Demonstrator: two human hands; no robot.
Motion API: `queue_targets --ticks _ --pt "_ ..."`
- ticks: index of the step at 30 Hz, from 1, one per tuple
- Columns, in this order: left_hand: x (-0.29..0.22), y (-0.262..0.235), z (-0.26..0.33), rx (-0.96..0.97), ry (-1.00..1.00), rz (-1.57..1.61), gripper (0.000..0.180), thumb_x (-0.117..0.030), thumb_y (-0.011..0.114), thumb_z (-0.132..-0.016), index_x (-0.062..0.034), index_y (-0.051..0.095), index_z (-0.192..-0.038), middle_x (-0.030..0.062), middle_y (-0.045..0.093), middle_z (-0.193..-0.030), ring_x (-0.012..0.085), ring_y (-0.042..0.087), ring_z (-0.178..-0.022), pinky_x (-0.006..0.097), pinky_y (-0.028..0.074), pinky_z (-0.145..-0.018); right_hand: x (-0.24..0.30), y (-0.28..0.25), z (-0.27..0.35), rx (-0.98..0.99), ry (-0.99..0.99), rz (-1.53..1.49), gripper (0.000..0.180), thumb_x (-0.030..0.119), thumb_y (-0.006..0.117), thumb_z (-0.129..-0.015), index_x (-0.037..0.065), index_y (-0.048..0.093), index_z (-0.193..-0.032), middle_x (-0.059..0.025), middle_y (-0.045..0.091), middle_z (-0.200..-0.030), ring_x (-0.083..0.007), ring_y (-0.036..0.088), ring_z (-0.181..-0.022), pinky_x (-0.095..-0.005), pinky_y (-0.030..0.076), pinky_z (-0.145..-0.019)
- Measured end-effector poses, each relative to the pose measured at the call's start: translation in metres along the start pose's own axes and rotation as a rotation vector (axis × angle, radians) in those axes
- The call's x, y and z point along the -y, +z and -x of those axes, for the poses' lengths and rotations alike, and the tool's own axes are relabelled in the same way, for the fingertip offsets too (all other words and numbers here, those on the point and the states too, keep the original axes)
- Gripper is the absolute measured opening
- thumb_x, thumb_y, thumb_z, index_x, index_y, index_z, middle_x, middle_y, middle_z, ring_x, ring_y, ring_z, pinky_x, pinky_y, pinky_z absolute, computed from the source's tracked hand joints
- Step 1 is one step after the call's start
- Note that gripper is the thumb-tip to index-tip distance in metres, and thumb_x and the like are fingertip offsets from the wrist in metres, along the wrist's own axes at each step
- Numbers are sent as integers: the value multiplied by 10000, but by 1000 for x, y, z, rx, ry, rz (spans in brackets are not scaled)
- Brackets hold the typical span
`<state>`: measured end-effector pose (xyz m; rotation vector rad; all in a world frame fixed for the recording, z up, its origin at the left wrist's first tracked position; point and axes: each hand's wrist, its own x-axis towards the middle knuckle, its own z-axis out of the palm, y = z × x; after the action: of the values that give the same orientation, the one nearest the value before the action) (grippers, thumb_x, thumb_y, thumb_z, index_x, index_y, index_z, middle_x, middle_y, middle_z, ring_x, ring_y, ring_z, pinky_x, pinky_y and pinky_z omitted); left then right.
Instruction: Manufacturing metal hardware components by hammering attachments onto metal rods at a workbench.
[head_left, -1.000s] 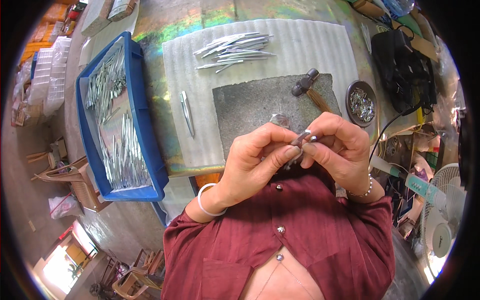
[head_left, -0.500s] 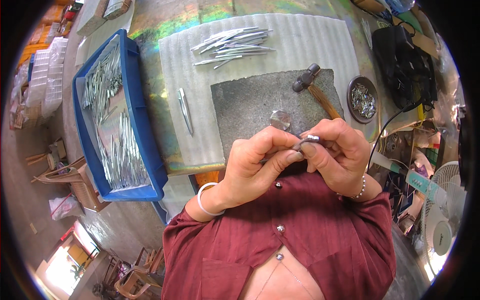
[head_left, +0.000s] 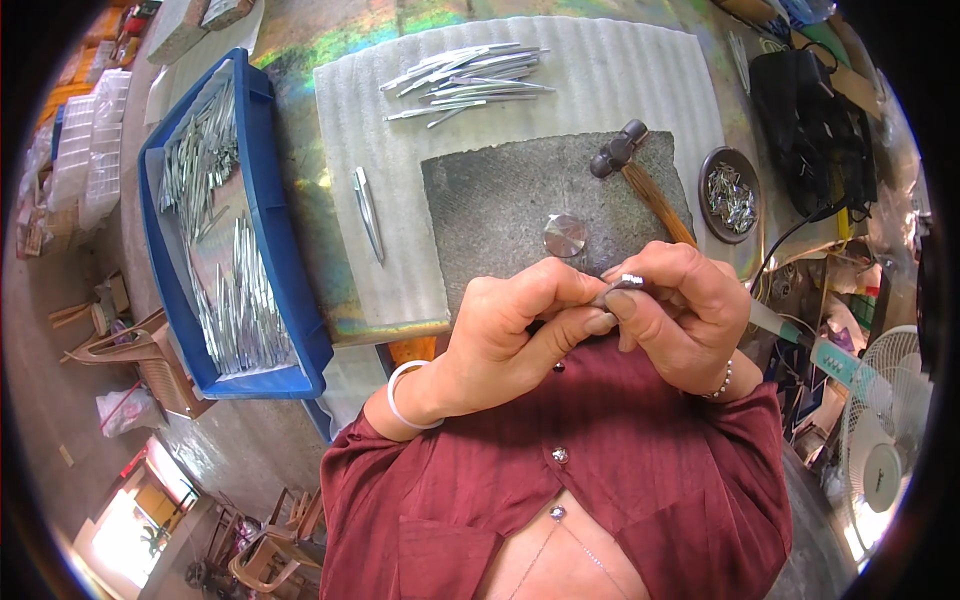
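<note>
Close in front of my chest, both hands meet over a small metal piece (head_left: 628, 281) with a bright ridged end; the rest of it is hidden by my fingers. My left hand (head_left: 525, 335) pinches it between thumb and forefinger. Thumb and forefinger of my right hand (head_left: 685, 315) press on it from the other side. Just beyond my fingers, a round shiny metal disc (head_left: 566, 236) rests on a dark grey slab (head_left: 490, 200). A hammer (head_left: 640, 180) with a wooden handle lies across the slab's right part.
Behind the slab, a pile of slim silver metal strips (head_left: 465, 82) lies on a white foam sheet (head_left: 345, 110). A pointed tweezer-like piece (head_left: 368, 215) lies left. A blue tray (head_left: 268, 200) holds several more strips. Right are a dish (head_left: 708, 215) of small metal parts and a fan (head_left: 880, 440).
My hands stay together on the small metal piece, with only a slight shift in its tilt. The table things sit almost unchanged in the picture.
</note>
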<state>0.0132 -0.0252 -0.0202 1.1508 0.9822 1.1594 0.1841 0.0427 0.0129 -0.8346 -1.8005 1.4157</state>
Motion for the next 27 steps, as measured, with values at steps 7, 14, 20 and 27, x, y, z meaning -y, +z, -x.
queue_targets --ticks 7,14,20,27 --pt "1 -1 2 49 -170 164 110 19 580 -881 53 539 -977 116 655 -861 140 637 -800 248 526 -709 -4 1 -1 56 244 -223 75 1 620 -853 -29 552 -842 -58 622 -665 -69 591 -521 -174 462 -462" --pt "-6 -5 -3 50 -314 124 146 -72 598 -898 29 528 -977 68 630 -819 85 604 -746 202 488 -639 -19 2 -9 22 503 -491 134 86 604 -884 37 559 -768 -15 570 -603 -28 439 -406 -163 308 -360" --pt "-10 -10 -8 88 -447 293 201 -142 617 -896 4 500 -970 35 608 -729 60 581 -581 177 450 -466 -32 3 -11 42 637 -638 193 142 610 -883 61 534 -726 -8 538 -596 -24 407 -379 -155 289 -339" --pt "-14 -9 -11 114 -533 257 224 -166 627 -889 -1 486 -943 44 605 -672 94 595 -504 187 467 -422 -36 7 -2 25 643 -593 197 153 606 -887 60 531 -731 -5 533 -607 -21 405 -398 -154 305 -355"
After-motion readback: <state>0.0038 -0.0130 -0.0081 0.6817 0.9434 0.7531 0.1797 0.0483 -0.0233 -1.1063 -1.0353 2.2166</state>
